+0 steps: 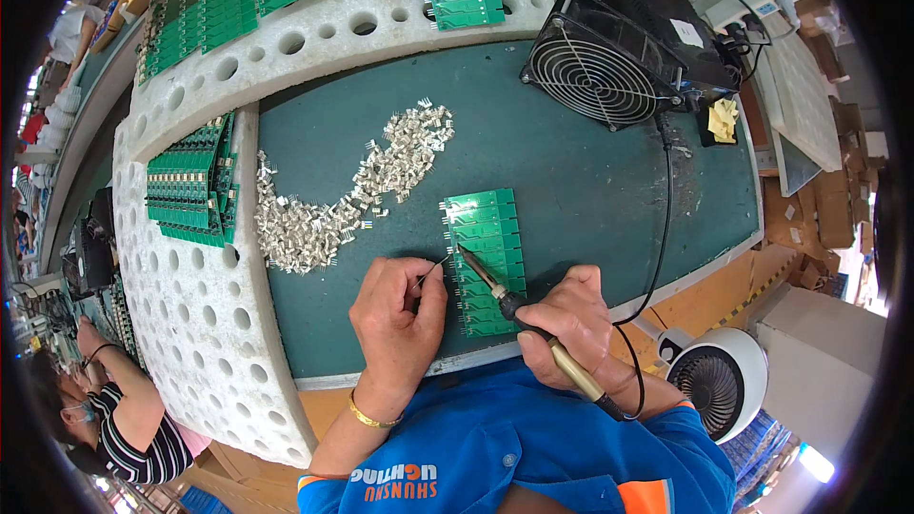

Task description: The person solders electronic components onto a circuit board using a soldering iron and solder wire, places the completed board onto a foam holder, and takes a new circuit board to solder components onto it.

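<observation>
A green circuit board panel (pixel 490 219) lies on the dark green mat with small white parts along its left edge. My right hand (pixel 569 324) grips a soldering iron (pixel 571 366), whose tip touches or hovers just over the board's left side. My left hand (pixel 400 314) is pinched on a thin wire, probably solder, that reaches toward that same edge near the tip. A long pile of small white connectors with pins (pixel 305 233) lies beyond my left hand.
Perforated white foam boards (pixel 186 343) hold stacked panels (pixel 190 200). A black fan (pixel 590 76), yellow sponge (pixel 722 122) and cord sit at the right. A white fan (pixel 719 381) and cardboard boxes (pixel 828 352) stand beyond the mat (pixel 685 209). A co-worker (pixel 138 400) works at left.
</observation>
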Available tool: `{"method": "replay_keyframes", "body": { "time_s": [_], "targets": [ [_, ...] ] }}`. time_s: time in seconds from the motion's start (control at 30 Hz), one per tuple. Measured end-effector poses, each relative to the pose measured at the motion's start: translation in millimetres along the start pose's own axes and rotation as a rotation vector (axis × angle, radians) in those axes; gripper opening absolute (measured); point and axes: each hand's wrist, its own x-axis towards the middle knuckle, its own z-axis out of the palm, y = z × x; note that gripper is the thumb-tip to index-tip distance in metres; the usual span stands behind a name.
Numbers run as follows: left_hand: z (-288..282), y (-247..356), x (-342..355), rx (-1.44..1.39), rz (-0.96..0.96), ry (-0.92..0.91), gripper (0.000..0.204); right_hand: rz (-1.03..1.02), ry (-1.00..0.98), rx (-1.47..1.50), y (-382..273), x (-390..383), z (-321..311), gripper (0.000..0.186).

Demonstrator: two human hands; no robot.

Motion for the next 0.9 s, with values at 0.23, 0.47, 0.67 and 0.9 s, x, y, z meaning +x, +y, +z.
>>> {"method": "replay_keyframes", "body": {
  "time_s": [0.23,0.47,0.67,0.9],
  "targets": [
    [3.2,-0.2,0.2,0.009,0.024,-0.003,0.010,-0.006,-0.006,-0.004,1.1,-0.1,0.3,0.021],
    [4.1,0.8,0.6,0.047,0.058,0.004,0.011,-0.018,-0.026,-0.029,-1.5,1.8,-0.4,0.024],
    [5.5,0.5,0.5,0.030,0.052,0.009,0.010,-0.008,-0.027,-0.027,-2.2,1.2,-0.4,0.025],
    [5.3,0.6,0.8,0.034,0.056,-0.002,0.010,-0.004,-0.038,-0.037,-3.3,1.4,-1.1,0.027]
  ]
}}
